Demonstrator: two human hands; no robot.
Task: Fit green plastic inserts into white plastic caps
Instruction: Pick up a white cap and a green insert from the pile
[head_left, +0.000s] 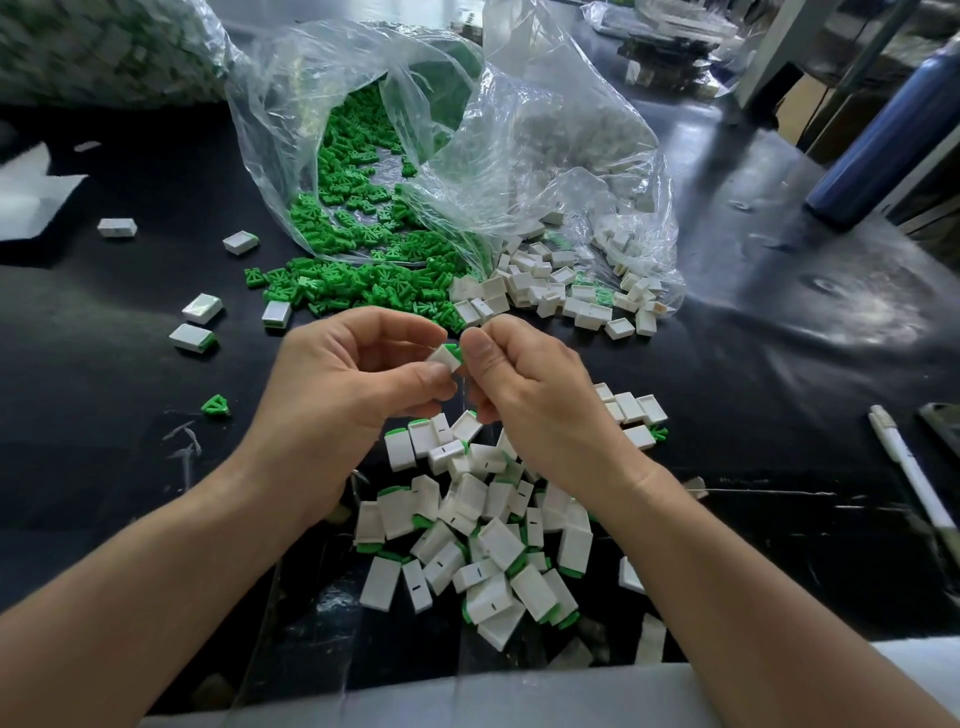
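My left hand (345, 379) pinches a small white cap (443, 358) between thumb and fingers at the middle of the view. My right hand (524, 395) meets it from the right, its thumb and fingers pinching a green insert (453, 351) that sits partly inside the cap's end. Below my hands lies a pile of white caps with green inserts fitted (483, 535). Loose green inserts (358, 283) spill from a clear plastic bag (415, 156) behind. Empty white caps (556, 291) spill from the bag's right side.
The black table (753, 364) holds a few stray caps at the left (202, 309), a single green insert (215, 406), a white pen (911, 473) at the right edge and a dark blue bottle (878, 140) far right. A second bag of parts (104, 47) lies far left.
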